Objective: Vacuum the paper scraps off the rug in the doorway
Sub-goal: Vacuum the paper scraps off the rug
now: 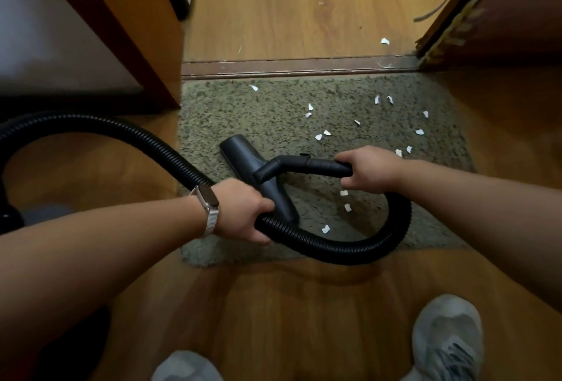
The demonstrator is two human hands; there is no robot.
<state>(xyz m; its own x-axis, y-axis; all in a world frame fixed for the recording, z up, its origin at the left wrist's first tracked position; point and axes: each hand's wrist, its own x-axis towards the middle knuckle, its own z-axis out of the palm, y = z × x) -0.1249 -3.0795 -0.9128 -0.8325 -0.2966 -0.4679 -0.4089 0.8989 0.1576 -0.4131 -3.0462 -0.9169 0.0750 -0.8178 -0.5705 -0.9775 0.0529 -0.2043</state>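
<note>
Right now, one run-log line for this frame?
left hand: grips hose | right hand: grips handle | nozzle: on rug | scraps: remaining

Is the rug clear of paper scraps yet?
No, many white paper scraps still lie on the rug, mostly right of the vacuum nozzle.

Dim warm indoor light, soft focus, strong wide-angle bending at edges.

text: none readable | watch [207, 202] face: blank, perhaps too blurred | vacuum hose [127, 134]: no marks seen
</note>
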